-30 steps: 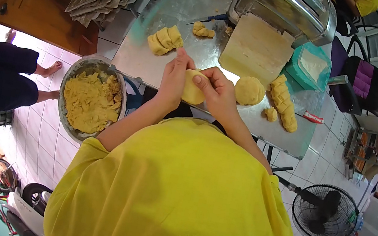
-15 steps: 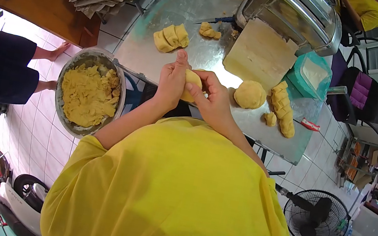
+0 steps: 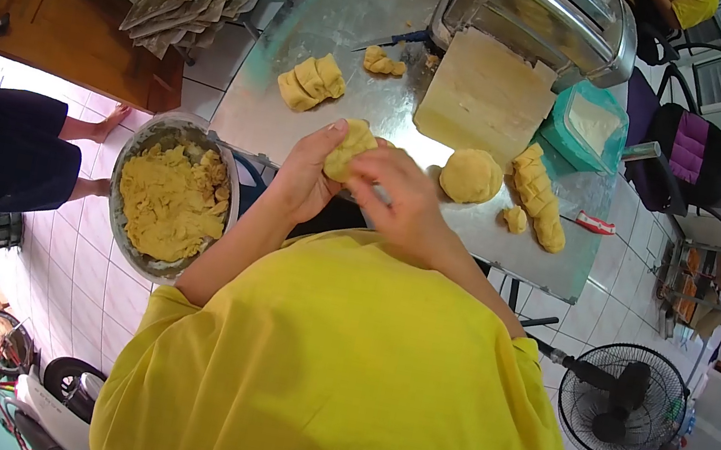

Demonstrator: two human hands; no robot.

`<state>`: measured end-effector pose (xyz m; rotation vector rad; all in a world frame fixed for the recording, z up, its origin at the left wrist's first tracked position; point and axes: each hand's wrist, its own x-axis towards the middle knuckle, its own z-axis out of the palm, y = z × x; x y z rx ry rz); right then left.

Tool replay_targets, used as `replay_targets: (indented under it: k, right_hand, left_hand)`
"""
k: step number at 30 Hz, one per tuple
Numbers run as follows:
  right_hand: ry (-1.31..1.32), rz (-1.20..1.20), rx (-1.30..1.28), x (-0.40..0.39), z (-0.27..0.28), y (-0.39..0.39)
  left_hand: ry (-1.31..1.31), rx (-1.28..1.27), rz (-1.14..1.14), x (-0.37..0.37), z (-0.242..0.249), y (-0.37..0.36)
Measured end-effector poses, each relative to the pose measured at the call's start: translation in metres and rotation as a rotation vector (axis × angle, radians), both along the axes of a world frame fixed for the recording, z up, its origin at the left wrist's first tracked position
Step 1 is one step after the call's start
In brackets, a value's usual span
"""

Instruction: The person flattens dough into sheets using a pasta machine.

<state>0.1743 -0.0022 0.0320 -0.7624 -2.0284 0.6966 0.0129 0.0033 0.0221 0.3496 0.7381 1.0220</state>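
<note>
A yellow piece of dough (image 3: 350, 148) is held up between my hands at the table's near edge. My left hand (image 3: 307, 172) grips its left side, thumb on top. My right hand (image 3: 395, 191) presses on its right side with bent fingers. Just to the right on the metal table (image 3: 383, 99) sit a round dough ball (image 3: 471, 176), a small lump (image 3: 514, 218) and a long cut dough roll (image 3: 539, 199). Cut dough pieces (image 3: 311, 81) and a smaller twisted piece (image 3: 384, 62) lie beyond my hands.
A metal bowl of dough (image 3: 172, 201) stands at the left, near a person's legs (image 3: 27, 145). At the back are a roller machine (image 3: 547, 17), a board (image 3: 485, 93), a teal container (image 3: 585, 125) and a knife (image 3: 398, 40). A fan (image 3: 623, 403) stands right.
The dough has been turned and raised, with more of its face showing. My right hand has shifted over its right side and its fingers have bent. The view has moved slightly.
</note>
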Motion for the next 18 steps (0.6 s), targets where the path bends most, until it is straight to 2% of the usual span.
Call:
replay_targets:
  k: [4, 6, 7, 9, 10, 11, 12, 13, 18]
  right_hand:
    - [0.025, -0.151, -0.155, 0.01, 0.013, 0.014]
    - [0.124, -0.123, -0.33, 0.009, 0.013, 0.021]
    - [0.127, -0.13, -0.328, 0.009, 0.011, 0.023]
    - [0.022, -0.002, -0.367, 0.012, 0.004, 0.025]
    - [0.022, -0.039, -0.367, 0.014, 0.001, 0.025]
    - [0.012, -0.032, -0.242, 0.014, -0.002, 0.025]
    - [-0.003, -0.027, -0.12, 0.014, -0.005, 0.024]
    - [0.03, -0.018, -0.119, 0.014, -0.004, 0.02]
    - [0.03, -0.02, -0.111, 0.016, -0.006, 0.004]
  left_hand:
    - [0.071, 0.147, -0.025, 0.005, 0.007, -0.008]
    - [0.074, 0.179, -0.062, 0.005, 0.005, -0.009]
    - [0.075, 0.208, -0.094, 0.006, 0.004, -0.01]
    - [0.08, 0.205, -0.109, 0.008, 0.004, -0.012]
    - [0.084, 0.202, -0.117, 0.011, 0.004, -0.013]
    - [0.074, 0.203, -0.158, 0.012, 0.006, -0.014]
    - [-0.03, 0.068, -0.144, 0.011, 0.009, -0.016]
    - [-0.126, -0.073, -0.129, 0.009, 0.009, -0.017]
    - [-0.081, -0.116, -0.243, -0.003, -0.007, -0.02]
